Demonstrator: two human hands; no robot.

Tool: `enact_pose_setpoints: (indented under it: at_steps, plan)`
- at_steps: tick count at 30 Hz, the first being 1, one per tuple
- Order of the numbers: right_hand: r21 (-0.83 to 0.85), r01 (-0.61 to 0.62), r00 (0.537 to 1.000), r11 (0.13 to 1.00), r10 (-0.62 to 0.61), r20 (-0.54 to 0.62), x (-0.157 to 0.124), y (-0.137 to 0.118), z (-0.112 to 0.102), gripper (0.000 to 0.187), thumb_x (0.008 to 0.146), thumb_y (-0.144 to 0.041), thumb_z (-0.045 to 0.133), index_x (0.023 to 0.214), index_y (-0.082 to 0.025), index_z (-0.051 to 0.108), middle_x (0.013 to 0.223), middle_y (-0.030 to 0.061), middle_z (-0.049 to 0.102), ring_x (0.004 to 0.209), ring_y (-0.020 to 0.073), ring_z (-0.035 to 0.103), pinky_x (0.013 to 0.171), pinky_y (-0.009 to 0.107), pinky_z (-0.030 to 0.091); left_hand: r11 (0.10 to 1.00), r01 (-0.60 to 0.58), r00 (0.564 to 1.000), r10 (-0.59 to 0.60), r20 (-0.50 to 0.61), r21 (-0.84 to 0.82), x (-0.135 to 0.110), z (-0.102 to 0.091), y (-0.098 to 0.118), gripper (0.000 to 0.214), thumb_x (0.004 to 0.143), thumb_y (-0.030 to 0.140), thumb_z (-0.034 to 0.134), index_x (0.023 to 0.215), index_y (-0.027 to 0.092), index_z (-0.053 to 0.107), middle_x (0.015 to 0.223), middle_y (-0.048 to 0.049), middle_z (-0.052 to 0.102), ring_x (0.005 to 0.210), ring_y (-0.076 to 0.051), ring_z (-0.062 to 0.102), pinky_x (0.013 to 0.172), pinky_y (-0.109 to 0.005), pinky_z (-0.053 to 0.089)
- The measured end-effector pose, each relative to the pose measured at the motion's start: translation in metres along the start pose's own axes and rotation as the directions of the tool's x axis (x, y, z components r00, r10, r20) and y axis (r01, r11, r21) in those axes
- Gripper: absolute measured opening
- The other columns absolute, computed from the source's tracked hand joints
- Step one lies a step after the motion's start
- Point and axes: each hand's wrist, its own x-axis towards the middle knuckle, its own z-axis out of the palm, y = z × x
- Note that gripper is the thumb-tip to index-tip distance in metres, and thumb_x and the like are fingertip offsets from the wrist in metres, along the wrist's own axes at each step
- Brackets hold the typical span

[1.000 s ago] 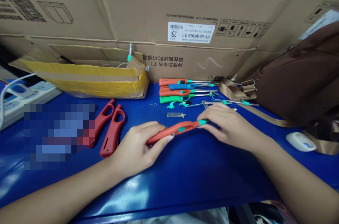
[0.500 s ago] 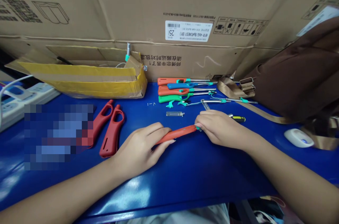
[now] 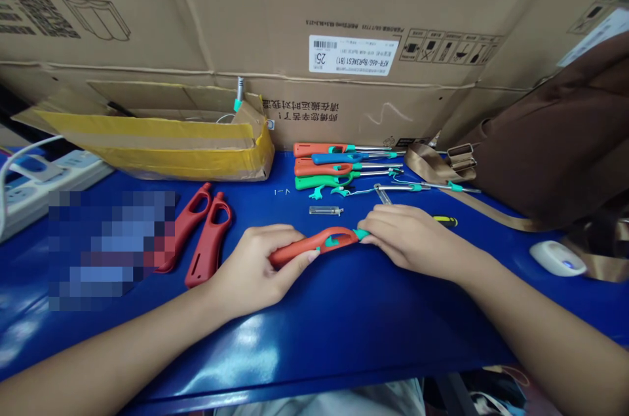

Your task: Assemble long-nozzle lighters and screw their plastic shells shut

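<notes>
Both hands hold an orange long-nosed gas lighter point(image 3: 310, 243) above the blue table. My left hand point(image 3: 260, 268) is closed around the handle, thumb along the near side by the teal trigger point(image 3: 331, 242). At the other end, my right hand point(image 3: 410, 239) pinches the teal collar point(image 3: 361, 234); the metal tube there is hidden by the fingers. Beyond the hands lies a small clear fuel tank point(image 3: 325, 211), with a loose metal tube and teal parts point(image 3: 400, 188) behind it. Red handle shells point(image 3: 211, 245) rest left of my left hand.
Several finished-looking lighters point(image 3: 319, 168) lie side by side against the cardboard point(image 3: 236, 16). A yellow-taped box point(image 3: 196, 160) and a power strip point(image 3: 54, 183) stand left. On the right are a yellow-black tool handle point(image 3: 445, 221), a white device point(image 3: 557, 257) and a brown bag point(image 3: 540, 141).
The lighter has rolled in my hands, so its trigger opening now faces me. Its right end has shifted slightly left. Both hands keep their hold.
</notes>
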Motion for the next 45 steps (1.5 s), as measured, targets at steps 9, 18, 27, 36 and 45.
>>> enact_pose_setpoints:
  at_steps: [9,18,27,36,45]
  plan:
    - [0.083,0.041,0.993,0.996,-0.031,-0.115,0.000,-0.002,0.007,0.031,0.107,-0.027,0.040,0.095,-0.015,0.066,0.079,0.0080,0.064,0.073,0.0198,0.051,0.067,0.031,0.045,0.947,0.265,0.962,-0.249,0.109,-0.183,0.002,-0.001,0.003,0.044,0.095,0.044,0.061,0.062,0.015,0.060,0.058,0.0024,0.053,0.053,-0.009,0.043,0.048,-0.022,0.031]
    - [0.072,-0.154,0.980,0.985,0.143,0.139,0.002,0.000,0.000,0.020,0.102,-0.029,0.051,0.092,-0.019,0.065,0.087,0.0050,0.066,0.081,0.0207,0.060,0.079,0.035,0.046,0.994,0.061,0.991,-0.071,0.114,0.091,0.001,0.004,-0.001,0.023,0.099,0.037,0.060,0.108,0.019,0.069,0.097,-0.0032,0.068,0.087,-0.018,0.063,0.079,-0.030,0.048]
    - [-0.092,-0.462,0.866,0.882,0.471,0.168,-0.011,0.010,-0.014,0.029,0.098,-0.051,0.055,0.100,-0.023,0.060,0.103,0.0059,0.068,0.087,0.0249,0.066,0.065,0.034,0.045,0.946,-0.063,0.986,0.010,0.164,0.318,-0.002,0.004,-0.006,0.036,0.097,0.036,0.062,0.129,0.021,0.060,0.120,-0.0083,0.065,0.110,-0.027,0.062,0.100,-0.046,0.050]
    - [-0.443,-0.578,0.648,0.685,0.715,0.262,-0.023,0.024,-0.021,0.019,0.085,-0.018,0.056,0.103,-0.015,0.063,0.106,0.0152,0.070,0.101,0.0342,0.068,0.077,0.040,0.050,0.933,0.049,0.972,-0.127,0.198,0.357,-0.006,0.001,0.000,0.023,0.099,0.031,0.058,0.120,0.023,0.063,0.116,-0.0046,0.064,0.092,-0.023,0.068,0.082,-0.039,0.057]
    - [-0.414,-0.521,0.667,0.746,0.659,0.348,-0.026,0.031,-0.027,0.018,0.089,-0.010,0.049,0.081,-0.018,0.063,0.091,0.0127,0.071,0.093,0.0330,0.066,0.078,0.043,0.048,0.972,0.071,0.977,-0.114,0.181,0.226,-0.007,0.005,-0.005,0.022,0.096,0.028,0.063,0.117,0.023,0.064,0.114,-0.0036,0.063,0.094,-0.021,0.067,0.085,-0.036,0.055]
